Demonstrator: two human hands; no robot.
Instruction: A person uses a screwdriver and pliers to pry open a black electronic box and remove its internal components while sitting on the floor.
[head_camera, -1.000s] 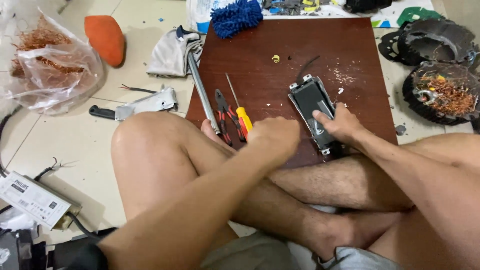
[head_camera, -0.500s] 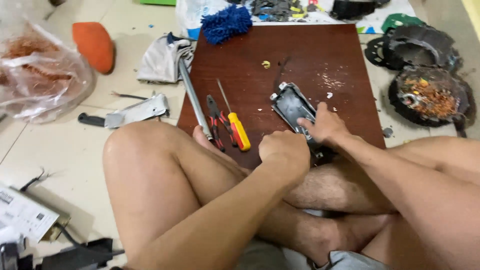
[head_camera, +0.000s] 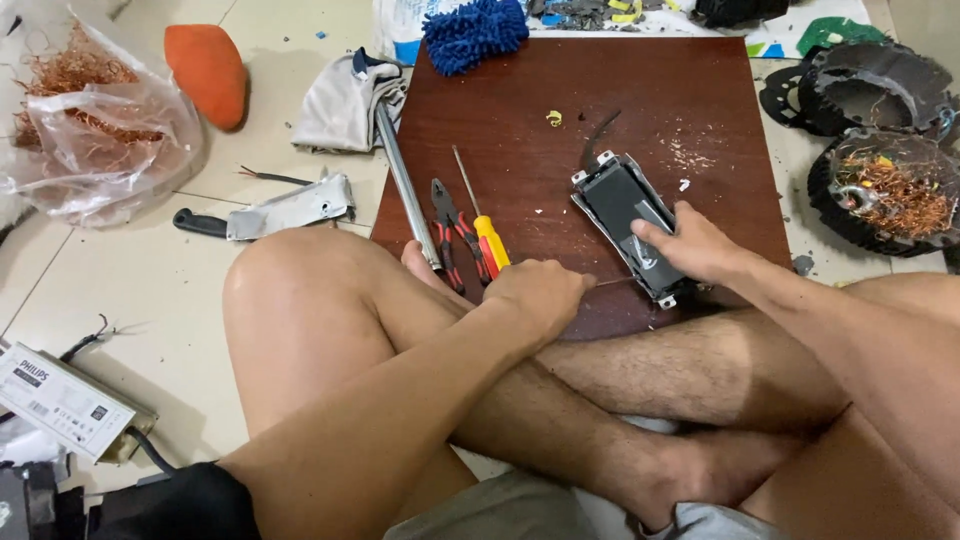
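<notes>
Dark casing (head_camera: 628, 222) now sits pinned under the right hand (head_camera: 700, 248); the clenched left hand (head_camera: 540, 290) has closed in, gripping a thin tool (head_camera: 612, 282).

Head camera looks steeply down, close over crossed legs and wooden board (head_camera: 560, 90).

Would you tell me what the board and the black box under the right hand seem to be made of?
The board looks like dark reddish wood or laminate, smooth with a dull sheen. The black box looks like a metal casing with pale mounting tabs at its corners, though plastic cannot be excluded.
</notes>
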